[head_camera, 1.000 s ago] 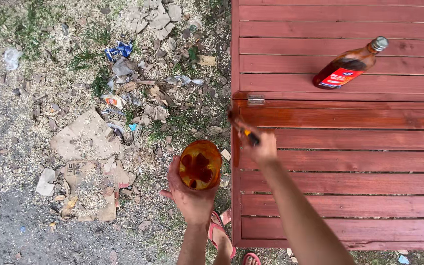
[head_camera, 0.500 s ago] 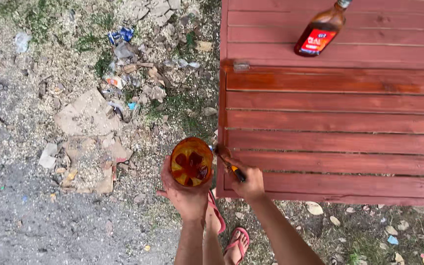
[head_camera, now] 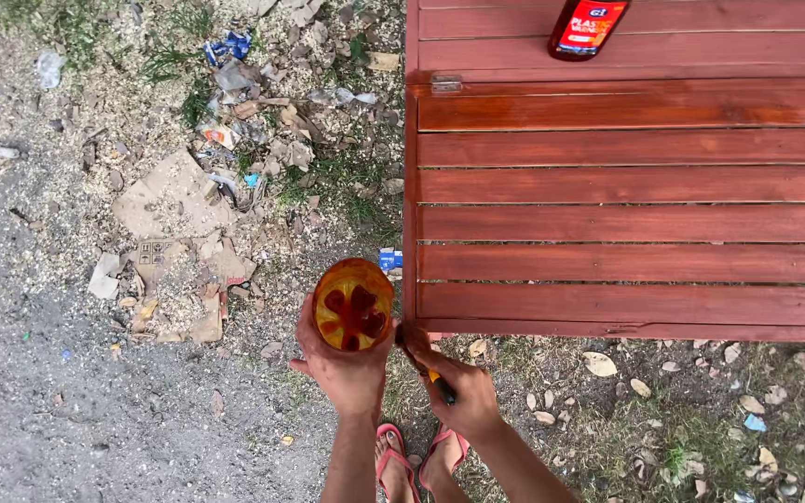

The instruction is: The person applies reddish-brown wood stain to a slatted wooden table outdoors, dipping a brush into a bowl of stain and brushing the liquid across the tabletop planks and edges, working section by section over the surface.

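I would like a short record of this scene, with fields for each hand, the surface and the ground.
Left hand: holds an orange cup with dark red liquid, from below.
Right hand: grips a brush beside the cup.
Surface: red slatted wooden panel, glossy, with a dark bottle lying at the top edge.
Ground: gravel, litter, dry leaves.

The slatted tabletop (head_camera: 626, 186) fills the upper right of the view. A bottle (head_camera: 587, 26) lies on its far edge, partly cut off at the top. A hinge (head_camera: 445, 84) sits at the tabletop's left edge. Left of the tabletop, rubble and litter (head_camera: 207, 177) lie scattered on the ground. Near the tabletop's near left corner, the left hand (head_camera: 347, 373) holds a cup (head_camera: 353, 305) from below. The right hand (head_camera: 463, 401) is just right of it, gripping a brush (head_camera: 421, 359) whose tip is beside the cup. Sandalled feet (head_camera: 416, 456) stand below both hands.
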